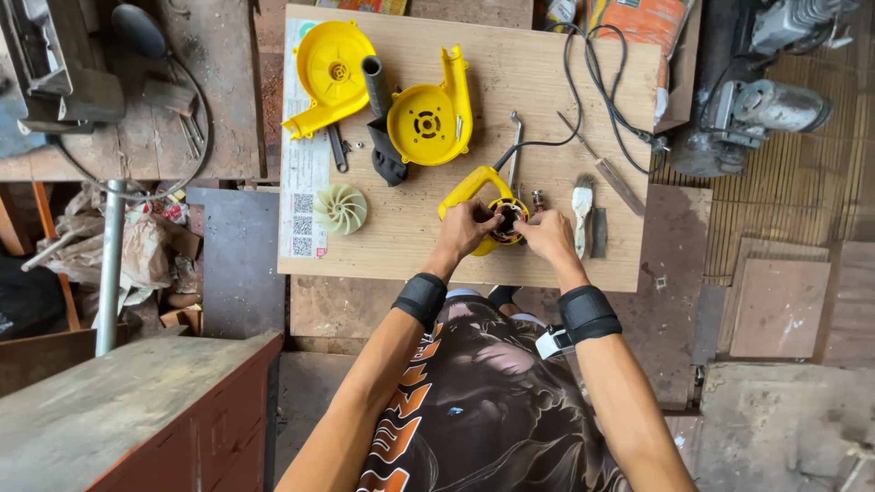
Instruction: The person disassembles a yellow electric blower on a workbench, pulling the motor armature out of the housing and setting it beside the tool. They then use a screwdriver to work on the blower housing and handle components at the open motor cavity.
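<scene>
the counter [410, 246] is pale, matt wood with a fine grain. both yellow shells [428, 118] look like smooth, slightly glossy plastic, and so does the yellow motor housing [469, 187] under the left hand [465, 228] and right hand [547, 232]. the cream fan wheel [340, 210] is matt plastic. the wrench [516, 146] is bare metal. the brush [583, 205] has a worn wooden handle. black cloth bands wrap both wrists.

person seen from above. both forearms bare, each wrist wrapped in a black band: left band [420, 300], right band [588, 313]. left hand [465, 228] and right hand [550, 235] ungloved. dark shirt [483, 401] with a printed animal picture and orange-and-white lettering along one side.
</scene>
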